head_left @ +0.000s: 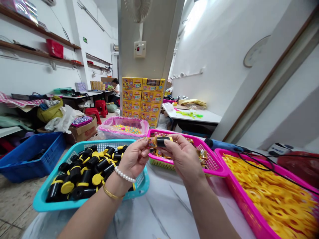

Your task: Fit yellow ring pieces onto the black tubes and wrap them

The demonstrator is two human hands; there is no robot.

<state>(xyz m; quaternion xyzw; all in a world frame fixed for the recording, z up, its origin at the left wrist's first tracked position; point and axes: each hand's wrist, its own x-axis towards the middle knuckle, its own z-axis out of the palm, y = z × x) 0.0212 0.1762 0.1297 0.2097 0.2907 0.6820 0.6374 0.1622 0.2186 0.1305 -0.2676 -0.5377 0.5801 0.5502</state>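
Both hands meet over the near edge of a pink basket (216, 166) that holds small gold-brown printed pieces. Between the fingertips of my right hand (186, 157) is a short black tube (160, 142) with a yellow end. My left hand (134, 157) pinches a small printed wrapper (152, 142) at the tube's left end. The two pieces lie in line and touch; whether the tube is inside the wrapper I cannot tell. Below and left of my left hand, a turquoise basket (41, 199) holds many black tubes with yellow caps (97, 179).
At right, another pink basket (245, 202) is full of yellow ring-shaped pieces (276, 196), with a black cable across it. A blue tool (221, 145) lies behind. Further back are a pink bin (104, 130) of coloured beads, stacked yellow boxes (132, 96) and a seated person (116, 89).
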